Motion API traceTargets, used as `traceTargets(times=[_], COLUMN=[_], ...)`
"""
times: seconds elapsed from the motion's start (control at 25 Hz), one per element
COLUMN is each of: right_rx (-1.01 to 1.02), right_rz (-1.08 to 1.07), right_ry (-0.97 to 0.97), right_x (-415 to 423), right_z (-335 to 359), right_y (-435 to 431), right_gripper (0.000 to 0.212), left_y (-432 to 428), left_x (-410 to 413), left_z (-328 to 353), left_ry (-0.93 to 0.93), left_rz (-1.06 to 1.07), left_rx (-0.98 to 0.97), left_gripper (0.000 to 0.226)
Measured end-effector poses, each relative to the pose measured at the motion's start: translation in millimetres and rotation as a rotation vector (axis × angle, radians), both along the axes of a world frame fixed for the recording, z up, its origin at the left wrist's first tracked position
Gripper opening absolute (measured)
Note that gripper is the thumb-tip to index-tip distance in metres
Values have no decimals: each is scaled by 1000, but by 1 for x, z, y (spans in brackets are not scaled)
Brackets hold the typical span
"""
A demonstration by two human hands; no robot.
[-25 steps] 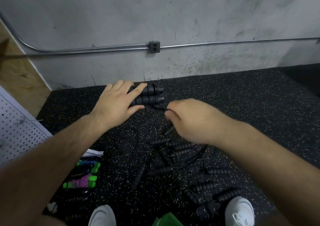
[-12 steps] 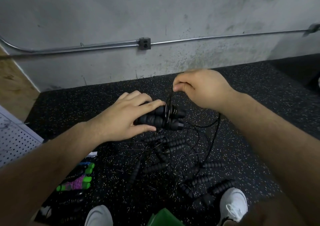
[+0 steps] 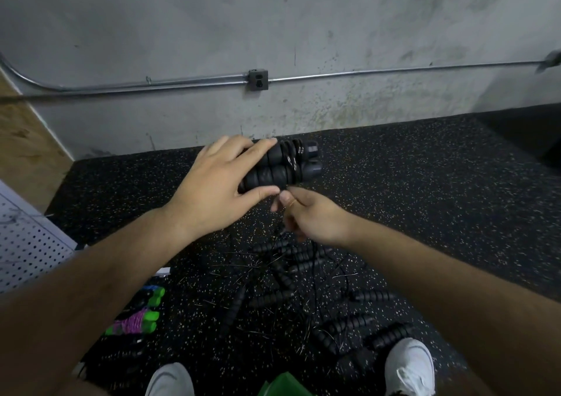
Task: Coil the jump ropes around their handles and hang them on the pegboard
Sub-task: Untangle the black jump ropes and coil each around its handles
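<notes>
Left hand (image 3: 218, 189): gripped the paired handles (image 3: 273, 177), cord (image 3: 292, 155) coiled round them.
Right hand (image 3: 312, 216): pinched the cord at their 6 o'clock.

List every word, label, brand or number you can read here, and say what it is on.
None can be read.
Black handles in the left hand: no print shows.
White slip beside the pegboard: too small to tell.
Green item at the bottom edge: no lettering shows.
Outlet box: no marking legible.

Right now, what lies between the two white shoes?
A green object, cut off at the frame's edge, on speckled floor; the head view shows it.
</notes>
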State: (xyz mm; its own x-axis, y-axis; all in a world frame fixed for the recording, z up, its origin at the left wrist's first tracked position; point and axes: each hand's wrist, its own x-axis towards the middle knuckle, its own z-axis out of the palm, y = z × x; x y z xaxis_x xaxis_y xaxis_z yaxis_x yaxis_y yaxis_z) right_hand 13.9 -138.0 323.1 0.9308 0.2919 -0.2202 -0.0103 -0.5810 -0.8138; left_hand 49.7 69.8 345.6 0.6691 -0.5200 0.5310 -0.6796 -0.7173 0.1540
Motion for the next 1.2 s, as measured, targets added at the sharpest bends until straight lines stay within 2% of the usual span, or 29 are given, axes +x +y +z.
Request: traceTargets(times=[0.2,0.48,0.56,0.72,0.84,1.0,1.12,1.2], right_rx=[-133,-353,-496,-821,-771,-632,-518,-322], right_rz=[41,202,241,172,87,51,68,42], right_ry=[30,29,-62,-524,-668,-726,-662,-552], right_x=[-10,-29,-32,-26,-15,-4,6,13], right_z=[10,74,86,90,88,80,68,61], right_y=[18,10,5,-5,-20,-41,-54,-60], right_gripper=[36,37,34,24,23,17,15,13], left_y=[19,25,21,12,6,-3,-10,-12], left_x=[25,30,27,19,10,-8,-21,-27], left_z=[-6,-16,-16,-16,-11,-4,3,9], left_ry=[52,66,54,82,159,218,270,307], left_rz=[141,166,154,45,-89,-232,-308,-335], left_rx=[142,238,274,332,317,266,192,105], left_gripper=[75,76,76,77,74,69,68,70])
